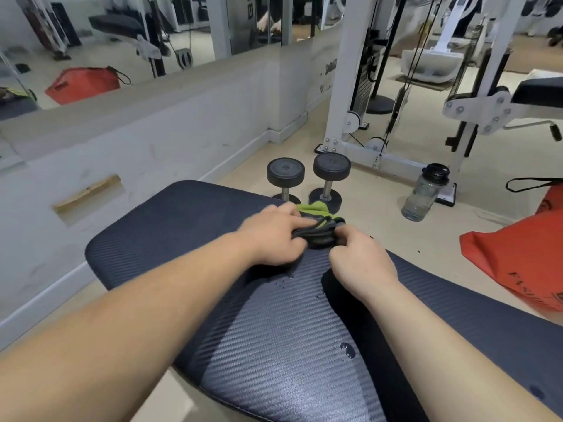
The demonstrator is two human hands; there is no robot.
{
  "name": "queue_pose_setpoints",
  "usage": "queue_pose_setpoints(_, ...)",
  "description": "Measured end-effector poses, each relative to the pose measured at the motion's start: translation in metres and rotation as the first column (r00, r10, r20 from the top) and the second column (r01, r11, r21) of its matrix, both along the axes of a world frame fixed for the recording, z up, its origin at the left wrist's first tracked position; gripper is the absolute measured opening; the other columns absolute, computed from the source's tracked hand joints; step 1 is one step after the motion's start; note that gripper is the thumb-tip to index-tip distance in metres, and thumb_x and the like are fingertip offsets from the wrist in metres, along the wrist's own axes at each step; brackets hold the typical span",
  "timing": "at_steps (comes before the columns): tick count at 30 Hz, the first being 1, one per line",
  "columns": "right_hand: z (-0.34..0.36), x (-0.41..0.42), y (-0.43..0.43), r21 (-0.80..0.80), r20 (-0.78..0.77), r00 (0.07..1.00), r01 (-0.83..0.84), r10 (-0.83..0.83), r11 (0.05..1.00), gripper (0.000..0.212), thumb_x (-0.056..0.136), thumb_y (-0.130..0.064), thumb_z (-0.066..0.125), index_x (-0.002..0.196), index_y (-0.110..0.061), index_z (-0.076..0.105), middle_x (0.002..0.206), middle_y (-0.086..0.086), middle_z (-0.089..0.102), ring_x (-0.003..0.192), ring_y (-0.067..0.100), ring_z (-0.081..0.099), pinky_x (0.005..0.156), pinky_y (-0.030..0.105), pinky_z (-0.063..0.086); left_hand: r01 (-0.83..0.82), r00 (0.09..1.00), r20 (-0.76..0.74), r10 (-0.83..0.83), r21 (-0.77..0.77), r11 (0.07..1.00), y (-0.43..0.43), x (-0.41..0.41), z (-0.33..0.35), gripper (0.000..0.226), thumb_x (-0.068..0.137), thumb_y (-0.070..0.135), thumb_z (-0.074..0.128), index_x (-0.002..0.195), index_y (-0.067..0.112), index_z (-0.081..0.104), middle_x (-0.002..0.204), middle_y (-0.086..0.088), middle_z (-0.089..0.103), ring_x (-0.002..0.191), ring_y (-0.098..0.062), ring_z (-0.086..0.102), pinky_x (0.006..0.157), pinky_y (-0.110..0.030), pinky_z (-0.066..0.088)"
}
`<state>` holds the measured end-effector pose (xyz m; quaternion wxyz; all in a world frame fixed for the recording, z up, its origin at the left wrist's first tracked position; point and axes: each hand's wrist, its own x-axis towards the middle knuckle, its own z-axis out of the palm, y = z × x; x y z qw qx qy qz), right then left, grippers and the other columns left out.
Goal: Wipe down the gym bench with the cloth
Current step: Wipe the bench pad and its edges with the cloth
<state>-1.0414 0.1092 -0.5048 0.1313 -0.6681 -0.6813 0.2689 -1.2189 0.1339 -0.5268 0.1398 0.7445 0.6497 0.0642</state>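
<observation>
The gym bench (170,226) is a dark padded bench with a ribbed texture, filling the lower middle of the view. Water droplets (347,350) lie on its surface. A grey and lime-green cloth (320,222) is bunched near the bench's far right edge. My left hand (274,236) grips the cloth from the left. My right hand (359,260) pinches its near side from the right. Both hands rest on the pad.
Two black dumbbells (307,181) stand on the floor just beyond the bench. A clear water bottle (425,193) stands to the right. An orange bag (524,257) sits at the right. A white cable machine (380,86) is behind, a mirrored wall (122,132) at left.
</observation>
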Motion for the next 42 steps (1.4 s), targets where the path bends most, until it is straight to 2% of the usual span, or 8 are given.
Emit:
queue_pose_setpoints(7,-0.010,-0.012,-0.002,0.004,0.143,0.981,-0.132,0.130,0.991,0.041,0.093,-0.028,0.042,0.124,-0.036,0.067,0.132,-0.004,0.050,0.133,0.022,0.035,0.092,0.040,0.041,-0.339,0.932,-0.127,0.339,0.024,0.941,-0.018,-0.053,-0.002,0.053,0.094,0.048,0.042,0.146,0.046,0.044,0.139,0.001,0.046,0.127,-0.030,0.046,0.104,-0.042,0.045)
queue_pose_setpoints(15,-0.006,-0.010,-0.005,-0.006,0.136,0.982,-0.133,0.132,0.991,0.041,0.090,-0.028,0.046,0.124,-0.036,0.067,0.133,0.000,0.051,0.134,0.025,0.036,0.099,0.042,0.042,0.141,0.989,-0.048,-0.139,0.043,0.989,-0.119,-0.027,0.000,0.057,0.089,0.052,0.042,0.146,0.057,0.036,0.118,0.016,0.045,0.108,-0.014,0.048,0.092,-0.032,0.047)
queue_pose_setpoints(21,-0.008,-0.007,-0.008,0.001,0.148,0.977,-0.157,0.155,0.988,0.037,0.095,-0.036,0.043,0.126,-0.035,0.064,0.134,-0.002,0.048,0.135,0.023,0.034,0.094,0.042,0.041,-0.519,0.830,-0.191,0.524,0.083,0.851,-0.087,-0.037,-0.004,0.056,0.095,0.047,0.038,0.147,0.029,0.043,0.135,-0.005,0.044,0.120,-0.033,0.047,0.095,-0.044,0.047)
queue_pose_setpoints(29,-0.009,-0.011,-0.009,-0.006,0.178,0.970,-0.167,0.166,0.986,0.037,0.094,-0.034,0.043,0.125,-0.031,0.063,0.133,0.003,0.047,0.134,0.027,0.033,0.097,0.047,0.043,-0.035,0.973,-0.226,0.047,0.053,0.998,-0.163,-0.010,0.007,0.061,0.095,0.064,0.032,0.151,0.039,0.031,0.126,0.002,0.044,0.117,-0.025,0.053,0.090,-0.042,0.052)
queue_pose_setpoints(34,-0.008,-0.007,-0.014,-0.002,0.183,0.968,-0.171,0.169,0.985,0.034,0.095,-0.036,0.043,0.122,-0.029,0.062,0.133,0.002,0.048,0.133,0.026,0.034,0.094,0.046,0.042,-0.566,0.802,-0.192,0.565,0.054,0.822,-0.120,-0.038,-0.002,0.059,0.099,0.056,0.034,0.148,0.024,0.041,0.134,-0.010,0.044,0.121,-0.036,0.051,0.096,-0.047,0.048)
queue_pose_setpoints(36,-0.005,-0.010,-0.014,0.009,0.168,0.972,-0.167,0.163,0.986,0.034,0.095,-0.036,0.044,0.121,-0.026,0.064,0.133,0.004,0.050,0.133,0.028,0.036,0.096,0.045,0.042,-0.508,0.830,-0.223,0.512,0.080,0.858,-0.132,-0.012,-0.004,0.060,0.097,0.058,0.033,0.144,0.020,0.041,0.133,-0.009,0.042,0.120,-0.035,0.049,0.095,-0.046,0.047)
queue_pose_setpoints(39,0.003,-0.015,-0.015,0.077,0.132,0.975,-0.190,0.179,0.979,0.039,0.094,-0.025,0.045,0.129,-0.022,0.063,0.135,0.006,0.053,0.135,0.030,0.038,0.101,0.044,0.042,-0.135,0.979,-0.146,0.146,0.082,0.987,-0.182,0.010,0.004,0.060,0.094,0.064,0.034,0.144,0.032,0.036,0.125,-0.001,0.041,0.116,-0.028,0.051,0.094,-0.042,0.051)
queue_pose_setpoints(42,0.011,-0.019,-0.019,0.087,0.057,0.962,-0.272,0.268,0.958,0.057,0.086,-0.013,0.046,0.140,-0.023,0.057,0.138,0.003,0.053,0.137,0.028,0.040,0.105,0.047,0.044,0.109,0.990,-0.091,-0.111,-0.019,0.994,-0.186,-0.033,0.013,0.058,0.094,0.065,0.037,0.149,0.047,0.034,0.122,0.009,0.044,0.112,-0.016,0.053,0.092,-0.033,0.050)
